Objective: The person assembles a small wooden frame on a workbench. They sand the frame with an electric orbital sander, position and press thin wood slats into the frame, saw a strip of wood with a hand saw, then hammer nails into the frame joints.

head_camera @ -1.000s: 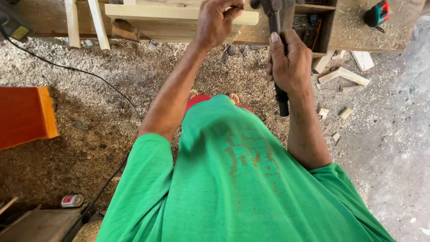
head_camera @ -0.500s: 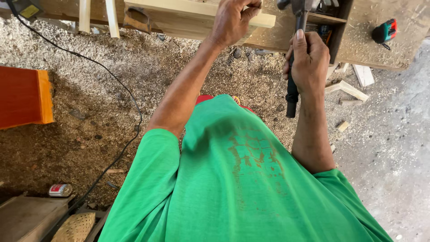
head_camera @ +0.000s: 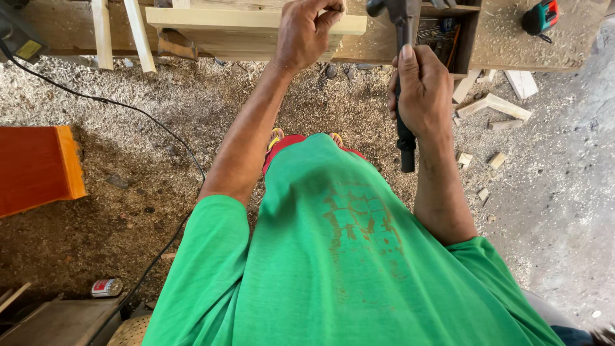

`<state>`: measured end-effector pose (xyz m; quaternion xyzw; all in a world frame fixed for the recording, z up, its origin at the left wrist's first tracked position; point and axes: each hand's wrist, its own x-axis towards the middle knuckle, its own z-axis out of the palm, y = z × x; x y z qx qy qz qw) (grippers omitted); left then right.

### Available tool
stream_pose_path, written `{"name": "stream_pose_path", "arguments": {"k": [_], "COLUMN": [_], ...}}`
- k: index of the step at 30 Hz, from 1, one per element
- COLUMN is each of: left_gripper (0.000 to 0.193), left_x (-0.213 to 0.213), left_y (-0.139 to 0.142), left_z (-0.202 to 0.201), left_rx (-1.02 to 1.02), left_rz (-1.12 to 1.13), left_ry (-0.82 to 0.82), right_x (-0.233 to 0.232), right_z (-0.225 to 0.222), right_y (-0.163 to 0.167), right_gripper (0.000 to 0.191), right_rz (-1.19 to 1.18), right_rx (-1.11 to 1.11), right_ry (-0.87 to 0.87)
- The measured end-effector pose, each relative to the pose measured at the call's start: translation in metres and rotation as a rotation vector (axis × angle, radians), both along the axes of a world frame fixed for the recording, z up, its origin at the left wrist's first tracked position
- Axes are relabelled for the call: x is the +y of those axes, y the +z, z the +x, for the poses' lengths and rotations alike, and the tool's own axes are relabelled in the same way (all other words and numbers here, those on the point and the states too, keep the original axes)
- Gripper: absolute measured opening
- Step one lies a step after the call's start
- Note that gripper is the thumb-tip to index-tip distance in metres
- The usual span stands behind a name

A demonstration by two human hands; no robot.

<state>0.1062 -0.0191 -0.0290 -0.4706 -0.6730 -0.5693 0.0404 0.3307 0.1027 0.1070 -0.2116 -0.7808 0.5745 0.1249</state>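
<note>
two hands are up in front of me, both raised over the edge of the sawdust-strewn wooden counter (head_camera: 576, 45). my right hand (head_camera: 419, 90) is clenched around the black handle of a dark metal hammer (head_camera: 403, 77), thumb lying up along the grip; the handle's end sticks out below my fist and the head is at the top edge of the view, partly cut off. my left hand (head_camera: 304, 35) is up at the pale square-edged wooden beam (head_camera: 256, 20) that lies across the counter's front, the fingers (head_camera: 330, 13) pinched together at its top edge. whatever is between them is too small to see, so i cannot tell what they grip, only that they are closed tight and touching the wood.

just right of the hammer sits a dark open wooden box (head_camera: 458, 32) with nails and small tools inside. further right on the counter is a green and red tape measure (head_camera: 541, 16). two pale upright wooden slats (head_camera: 118, 32) lean at the counter's left.

below me, my green t-shirt (head_camera: 346, 256) fills the middle, with red shorts and yellow sandal straps peeking out past it. the ground (head_camera: 160, 109) is thick with wood shavings. a black cable (head_camera: 115, 112) snakes across it from the upper left. an orange painted wooden board (head_camera: 38, 166) lies at the left, a small red and white can (head_camera: 106, 287) near the bottom left, and pale wood offcuts (head_camera: 496, 106) are scattered at the right.
</note>
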Motion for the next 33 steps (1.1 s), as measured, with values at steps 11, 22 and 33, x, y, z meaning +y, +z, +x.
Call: {"name": "stream_pose_path", "arguments": {"k": [11, 22, 33], "left_gripper": [0.006, 0.005, 0.011], "left_x": [0.001, 0.004, 0.003], "left_y": [-0.005, -0.014, 0.003], "left_z": [0.003, 0.001, 0.006], "left_rx": [0.050, 0.086, 0.071], "left_rz": [-0.015, -0.003, -0.018], "left_ry": [0.048, 0.069, 0.079], "right_x": [-0.012, -0.013, -0.010], "right_z": [0.001, -0.012, 0.005], "right_y": [0.059, 0.024, 0.061], "right_gripper": [0.038, 0.035, 0.040], "right_rz": [0.272, 0.357, 0.371], "right_rx": [0.162, 0.055, 0.183], "right_ry": [0.098, 0.113, 0.079]}}
